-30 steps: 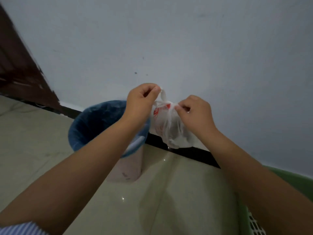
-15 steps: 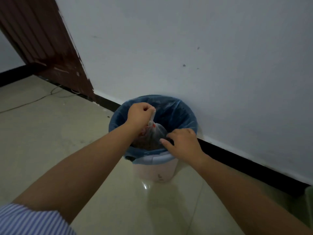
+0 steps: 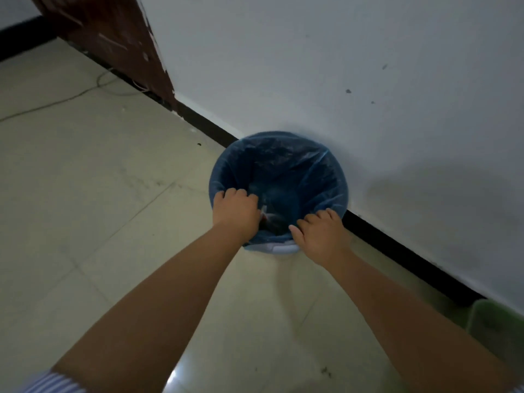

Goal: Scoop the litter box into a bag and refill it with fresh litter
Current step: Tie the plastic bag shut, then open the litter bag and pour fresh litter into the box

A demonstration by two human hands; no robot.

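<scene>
Small tied bag (image 3: 268, 215): low inside blue-lined bin (image 3: 337, 177) against wall. Light, soft, crinkly; grip at knot. Left hand (image 3: 236, 212) and right hand (image 3: 320, 232) curled over near rim; grasp cannot be confirmed.

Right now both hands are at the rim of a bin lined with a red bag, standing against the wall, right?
Not quite: the liner is blue, not red, as the head view shows. Both the left hand and right hand are at the rim of the bin, which stands against the wall.
</scene>
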